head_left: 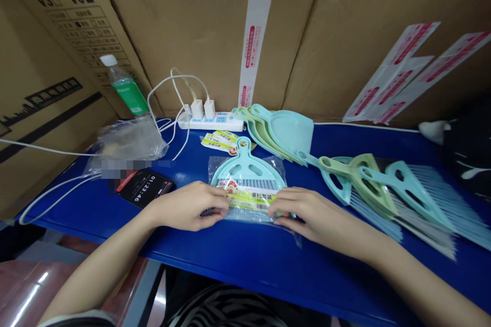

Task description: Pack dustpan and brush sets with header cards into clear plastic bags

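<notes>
In front of me on the blue table lies a light-blue dustpan and brush set inside a clear plastic bag. A yellow-green label card lies across its lower part. My left hand pinches the bag at its lower left edge, fingers closed. At the lower right edge my right hand is closed on the bag too, its fingers beside the label. The handle points away from me. Behind the set lie loose label cards. Fingertips are partly hidden.
Stacked dustpans lie at the back, with several brushes to the right. On the left are a phone, crumpled plastic, and a green-labelled bottle. A power strip with cables stands before cardboard boxes.
</notes>
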Available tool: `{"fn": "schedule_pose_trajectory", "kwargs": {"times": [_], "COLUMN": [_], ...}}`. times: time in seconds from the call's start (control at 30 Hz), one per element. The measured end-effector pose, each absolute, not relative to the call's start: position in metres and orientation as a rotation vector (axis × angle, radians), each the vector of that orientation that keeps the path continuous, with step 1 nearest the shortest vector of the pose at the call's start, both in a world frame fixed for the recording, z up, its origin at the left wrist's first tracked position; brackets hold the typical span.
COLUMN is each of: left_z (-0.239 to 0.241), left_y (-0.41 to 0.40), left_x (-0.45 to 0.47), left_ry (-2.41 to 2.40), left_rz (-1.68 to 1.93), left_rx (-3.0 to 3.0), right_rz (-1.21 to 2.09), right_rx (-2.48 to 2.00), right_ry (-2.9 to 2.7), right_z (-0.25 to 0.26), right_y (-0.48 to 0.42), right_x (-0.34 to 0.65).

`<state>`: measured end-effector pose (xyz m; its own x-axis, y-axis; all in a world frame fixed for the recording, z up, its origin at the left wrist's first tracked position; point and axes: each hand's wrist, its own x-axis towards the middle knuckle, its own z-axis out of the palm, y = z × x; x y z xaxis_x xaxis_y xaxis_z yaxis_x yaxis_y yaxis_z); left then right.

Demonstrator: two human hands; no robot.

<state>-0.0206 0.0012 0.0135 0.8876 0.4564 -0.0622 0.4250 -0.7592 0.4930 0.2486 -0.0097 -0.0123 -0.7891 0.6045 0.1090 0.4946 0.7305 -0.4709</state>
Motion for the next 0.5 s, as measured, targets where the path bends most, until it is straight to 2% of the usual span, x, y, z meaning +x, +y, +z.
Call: {"fn": "schedule_pose_trajectory", "kwargs": {"times": [0.5], "left_z": [0.0131], "left_y": [0.0011], "left_x": [-0.0207], "left_ry": [0.648], "left_rz": [0.085], "left_rx": [2.548], "right_rz": [0.644], "right_rx": [-0.907], "right_ry": [-2.662], "right_z": [-0.0060], "right_y": [-0.0128], "right_x": [0.2463]}}
